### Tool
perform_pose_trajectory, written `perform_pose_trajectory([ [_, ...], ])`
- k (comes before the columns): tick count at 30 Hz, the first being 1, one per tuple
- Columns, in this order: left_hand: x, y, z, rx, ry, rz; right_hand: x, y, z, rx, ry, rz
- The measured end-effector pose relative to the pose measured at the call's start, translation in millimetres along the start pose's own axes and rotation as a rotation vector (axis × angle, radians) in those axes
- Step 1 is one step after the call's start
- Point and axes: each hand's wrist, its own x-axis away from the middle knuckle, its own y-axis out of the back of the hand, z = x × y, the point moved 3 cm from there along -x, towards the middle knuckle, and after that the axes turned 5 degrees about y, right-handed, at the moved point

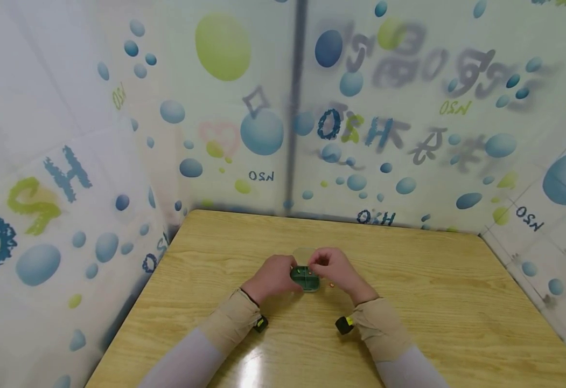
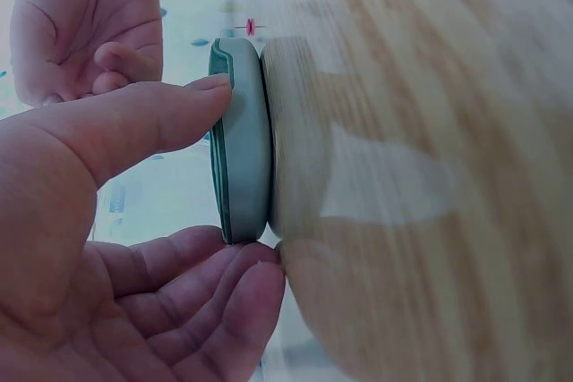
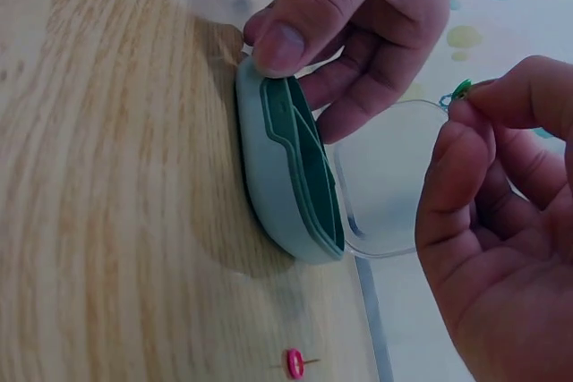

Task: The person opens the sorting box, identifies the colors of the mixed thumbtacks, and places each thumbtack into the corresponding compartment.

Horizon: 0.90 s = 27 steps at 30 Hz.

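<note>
A small green box with divided compartments stands on the table, its clear lid swung back. My left hand holds the box by its sides, thumb on the rim and fingers around the far wall. Above the box's right side, my right hand pinches a tiny green piece between thumb and index finger; most of it is hidden by the fingertips. Small yellow and orange bits show in the upper compartments. On the table beside the box lies a pink disc with a thin pin.
The wood-grain table extends around the box on every side. Behind it and to both sides hang pale curtains printed with blue and green bubbles. A small black device sits at the right wrist, with another at the left.
</note>
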Motion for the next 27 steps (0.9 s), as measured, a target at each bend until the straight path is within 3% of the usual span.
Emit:
perform_pose_trajectory([
  [14,2.8,1.0,-0.4,0.016,-0.010,0.014,-0.6,-17.6,-3.2,0.281,-0.082,0.016],
  [27,-0.3,0.5,-0.2,-0.020,-0.012,-0.006,-1.7,-27.9,-4.3,0.365,-0.095,-0.010],
])
